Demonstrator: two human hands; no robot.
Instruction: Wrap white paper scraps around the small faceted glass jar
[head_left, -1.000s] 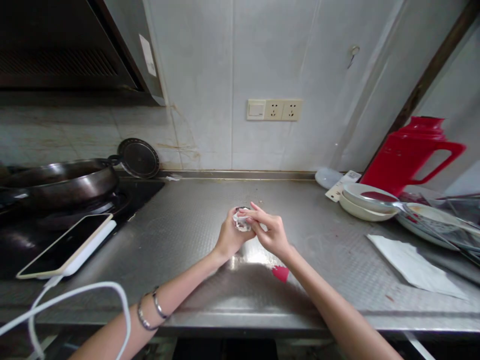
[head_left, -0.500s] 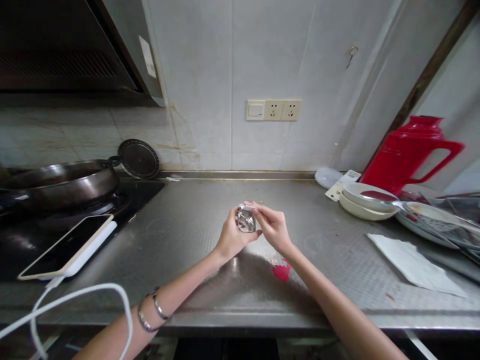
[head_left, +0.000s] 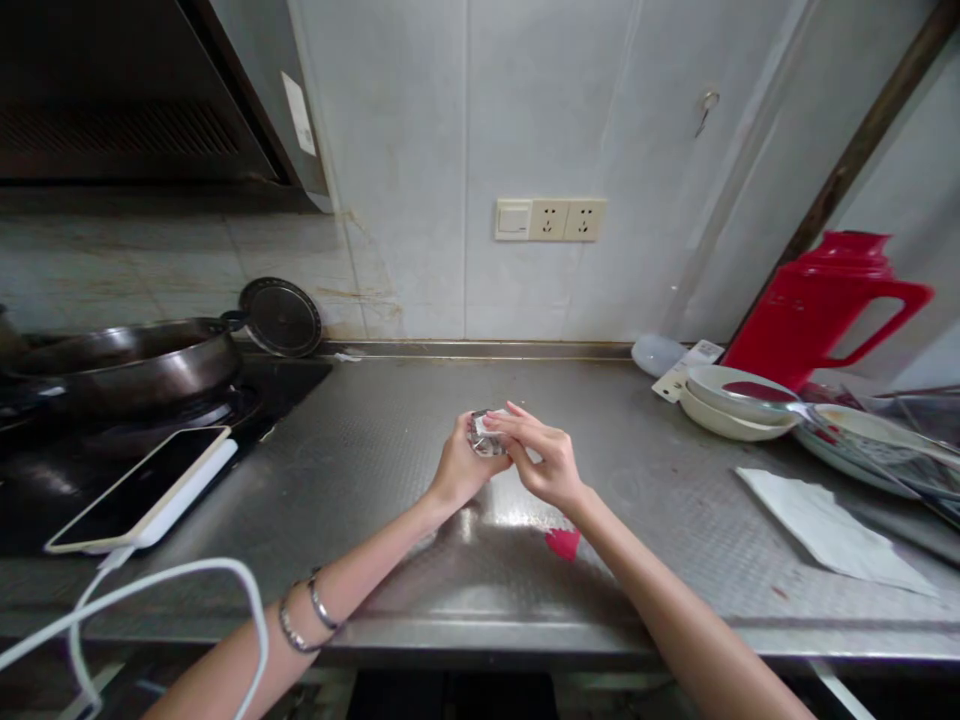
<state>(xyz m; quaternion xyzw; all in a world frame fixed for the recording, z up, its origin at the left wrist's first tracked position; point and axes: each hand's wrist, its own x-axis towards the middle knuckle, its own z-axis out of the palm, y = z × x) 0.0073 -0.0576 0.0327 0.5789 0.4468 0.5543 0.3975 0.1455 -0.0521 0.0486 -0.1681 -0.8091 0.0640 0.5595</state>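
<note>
While both hands (head_left: 459, 462) (head_left: 547, 462) touch it, clear glass (head_left: 486, 447) sits between them.

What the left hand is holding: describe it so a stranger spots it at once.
Below the wall sockets, over the steel counter, find the left hand. In its grip, partly covered by the right hand and a white piece, is a small clear object. Unlike the red scrap on the counter, it looks shiny and glass-like.

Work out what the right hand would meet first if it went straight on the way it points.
Most likely the small shiny container held in the left hand; the right hand seems to press something white against it, though depth is unclear.
</note>
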